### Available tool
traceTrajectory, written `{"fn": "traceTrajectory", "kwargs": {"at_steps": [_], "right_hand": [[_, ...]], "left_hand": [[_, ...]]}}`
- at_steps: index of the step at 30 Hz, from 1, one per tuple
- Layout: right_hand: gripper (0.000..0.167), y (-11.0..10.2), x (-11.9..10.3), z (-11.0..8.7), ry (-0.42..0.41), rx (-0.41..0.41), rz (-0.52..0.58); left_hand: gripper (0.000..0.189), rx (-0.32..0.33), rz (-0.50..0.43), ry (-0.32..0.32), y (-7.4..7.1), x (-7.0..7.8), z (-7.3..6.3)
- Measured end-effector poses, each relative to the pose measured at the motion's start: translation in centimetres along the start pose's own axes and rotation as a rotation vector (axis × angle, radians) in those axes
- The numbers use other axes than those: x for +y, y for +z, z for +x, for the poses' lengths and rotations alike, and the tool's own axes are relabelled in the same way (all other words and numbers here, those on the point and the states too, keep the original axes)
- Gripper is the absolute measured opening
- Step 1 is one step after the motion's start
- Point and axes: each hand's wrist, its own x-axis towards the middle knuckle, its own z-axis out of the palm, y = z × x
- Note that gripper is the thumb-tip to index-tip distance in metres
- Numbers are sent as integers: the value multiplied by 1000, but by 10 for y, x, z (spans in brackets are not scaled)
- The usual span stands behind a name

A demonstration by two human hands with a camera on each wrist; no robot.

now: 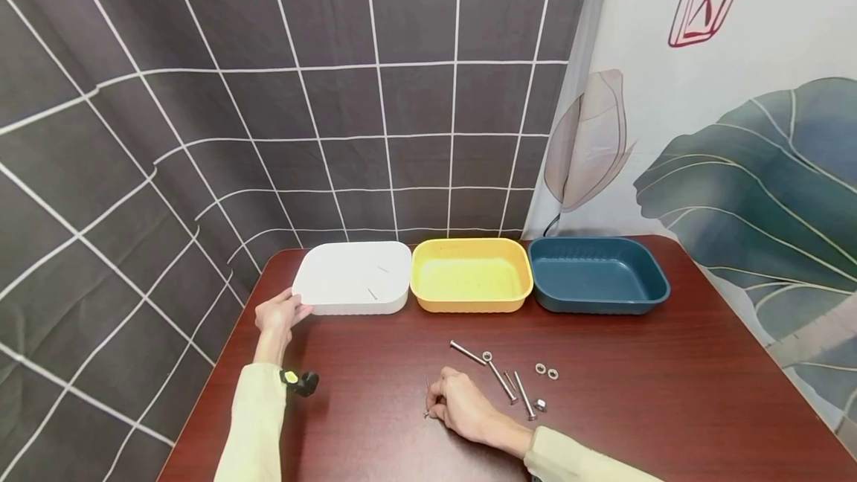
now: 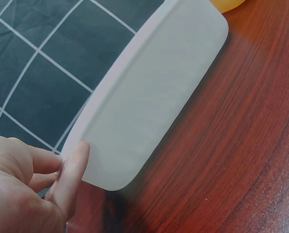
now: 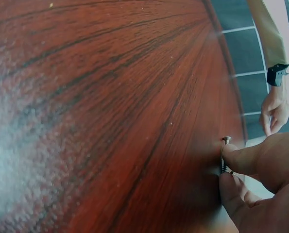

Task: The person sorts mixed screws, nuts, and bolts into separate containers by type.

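Note:
My left hand is at the near left corner of the white plastic bin. In the left wrist view its thumb lies against the outer wall and the fingers are at the rim, pinching it. Two small thin screws lie inside this bin. Over the front middle of the table, my right hand pinches a small screw between thumb and fingers. The screw's head and some thread show past the fingertips in the right wrist view; its middle is partly covered.
Right of the right hand lie several long bolts, a smaller screw, ring-shaped nuts and a thicker nut. A yellow bin and a dark blue bin stand beside the white one along the table's back edge.

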Motion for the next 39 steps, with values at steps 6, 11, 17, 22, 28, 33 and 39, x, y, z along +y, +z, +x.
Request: {"fn": "traceTrajectory", "kwargs": {"at_steps": [6,11,17,22,28,33,39], "right_hand": [[24,-1,-1,-1,2,-43,-139],[25,-1,-1,-1,13,-59,-139],[24,-2,3,0,19,-20,51],[23,-7,8,5,44,21,206],[20,-17,10,15,138,27,374],[13,-31,6,26,286,12,560],[7,-40,3,42,352,34,755]], "left_hand": [[52,5,-12,0,1,0,0],[50,3,0,9,0,-1,-1],[50,1,3,9,0,-1,0],[50,10,4,15,1,-1,0],[50,9,-1,4,1,0,-1],[50,4,-3,-1,1,1,-1],[49,11,0,6,1,1,-2]]}}
